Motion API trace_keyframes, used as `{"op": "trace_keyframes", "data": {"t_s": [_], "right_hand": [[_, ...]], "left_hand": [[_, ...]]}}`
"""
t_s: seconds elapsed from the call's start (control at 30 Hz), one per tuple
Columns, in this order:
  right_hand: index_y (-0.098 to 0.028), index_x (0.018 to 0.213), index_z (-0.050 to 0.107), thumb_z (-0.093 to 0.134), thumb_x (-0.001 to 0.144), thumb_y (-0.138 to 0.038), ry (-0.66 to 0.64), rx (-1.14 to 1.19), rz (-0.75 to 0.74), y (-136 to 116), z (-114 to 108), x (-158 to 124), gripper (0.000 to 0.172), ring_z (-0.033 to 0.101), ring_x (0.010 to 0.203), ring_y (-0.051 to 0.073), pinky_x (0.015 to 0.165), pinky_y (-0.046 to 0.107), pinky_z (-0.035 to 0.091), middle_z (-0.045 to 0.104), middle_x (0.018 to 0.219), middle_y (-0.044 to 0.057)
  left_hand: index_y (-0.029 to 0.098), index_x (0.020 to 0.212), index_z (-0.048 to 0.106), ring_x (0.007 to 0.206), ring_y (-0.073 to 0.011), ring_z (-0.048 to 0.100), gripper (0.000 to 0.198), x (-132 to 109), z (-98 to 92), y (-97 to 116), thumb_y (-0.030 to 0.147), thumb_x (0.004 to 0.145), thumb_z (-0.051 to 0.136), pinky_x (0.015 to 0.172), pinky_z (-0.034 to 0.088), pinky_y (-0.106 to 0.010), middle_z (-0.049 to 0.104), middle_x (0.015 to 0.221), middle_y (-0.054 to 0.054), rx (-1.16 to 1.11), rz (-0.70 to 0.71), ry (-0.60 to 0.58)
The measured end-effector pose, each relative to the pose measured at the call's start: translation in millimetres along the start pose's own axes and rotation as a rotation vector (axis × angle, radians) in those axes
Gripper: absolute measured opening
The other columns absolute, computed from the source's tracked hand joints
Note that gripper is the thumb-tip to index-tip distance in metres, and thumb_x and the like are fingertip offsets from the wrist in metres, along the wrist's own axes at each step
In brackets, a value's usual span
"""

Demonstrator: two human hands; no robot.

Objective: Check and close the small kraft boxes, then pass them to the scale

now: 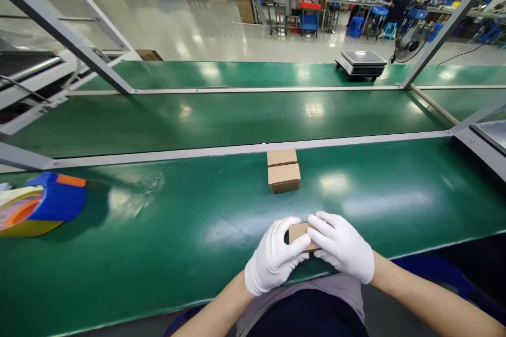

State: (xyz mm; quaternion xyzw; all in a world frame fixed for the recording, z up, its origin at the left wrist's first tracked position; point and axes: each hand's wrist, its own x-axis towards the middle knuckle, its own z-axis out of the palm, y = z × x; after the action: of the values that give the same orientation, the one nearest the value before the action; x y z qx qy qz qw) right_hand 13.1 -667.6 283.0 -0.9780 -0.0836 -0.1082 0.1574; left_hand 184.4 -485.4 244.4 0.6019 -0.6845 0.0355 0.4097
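Both my hands wear white gloves and meet at the near edge of the green table (158,231). My left hand (274,255) and my right hand (342,246) are closed round a small brown cardboard box (297,233), mostly hidden by the fingers. Farther out, by the grey rail, two more small cardboard boxes (283,170) sit side by side, touching each other.
A blue, orange and yellow tape dispenser (39,202) lies at the left edge. A grey rail (356,140) separates the table from a green conveyor belt. A scale (361,63) and a fan (411,42) stand on the far side. People work at distant benches.
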Motion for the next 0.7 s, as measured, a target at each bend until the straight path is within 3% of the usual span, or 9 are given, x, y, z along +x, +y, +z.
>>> {"op": "trace_keyframes", "data": {"t_s": [0.17,0.3,0.4,0.57,0.7], "right_hand": [[-0.017,0.152,0.044,0.044,0.108,-0.031,0.217,0.038,0.032,-5.7,19.5,-9.2,0.046,0.043,0.142,0.037,0.102,0.057,0.053,0.046,0.155,0.021],[-0.025,0.153,0.045,0.054,0.101,-0.019,0.327,0.209,0.296,-8.9,35.0,6.2,0.052,0.040,0.150,0.031,0.114,0.051,0.050,0.022,0.170,0.016],[-0.023,0.152,0.048,0.053,0.099,-0.017,0.345,0.303,0.466,-8.1,44.5,30.7,0.054,0.037,0.152,0.030,0.119,0.051,0.047,0.023,0.170,0.015],[-0.022,0.142,0.061,0.056,0.096,-0.017,0.397,0.369,0.495,1.7,51.4,63.0,0.047,0.049,0.144,0.032,0.119,0.056,0.046,0.030,0.167,0.015],[-0.021,0.156,0.044,0.063,0.091,-0.019,0.455,0.377,0.573,10.5,64.5,68.8,0.068,0.040,0.151,0.033,0.123,0.059,0.039,0.036,0.164,0.016]], "left_hand": [[0.024,0.142,0.051,0.125,-0.0284,0.053,0.051,-4.4,1.8,-2.1,0.018,0.094,0.069,0.096,0.056,-0.048,0.046,0.142,-0.018,-0.046,-0.031,0.020],[0.028,0.143,0.050,0.129,-0.0251,0.054,0.050,-5.6,-1.2,-17.1,0.020,0.096,0.067,0.101,0.055,-0.045,0.047,0.145,-0.014,-0.067,-0.141,0.065],[0.026,0.144,0.050,0.127,-0.0267,0.055,0.056,-2.4,-8.9,-35.2,0.029,0.093,0.073,0.102,0.056,-0.047,0.052,0.140,-0.014,0.046,-0.194,0.092],[0.027,0.150,0.044,0.133,-0.0327,0.053,0.070,0.9,-17.6,-58.6,0.037,0.089,0.077,0.109,0.051,-0.055,0.054,0.140,-0.015,0.260,-0.184,0.178],[0.019,0.161,0.026,0.138,-0.0404,0.050,0.102,2.9,-9.7,-68.5,0.064,0.083,0.075,0.111,0.048,-0.060,0.049,0.149,-0.022,0.279,-0.386,0.198]]}}
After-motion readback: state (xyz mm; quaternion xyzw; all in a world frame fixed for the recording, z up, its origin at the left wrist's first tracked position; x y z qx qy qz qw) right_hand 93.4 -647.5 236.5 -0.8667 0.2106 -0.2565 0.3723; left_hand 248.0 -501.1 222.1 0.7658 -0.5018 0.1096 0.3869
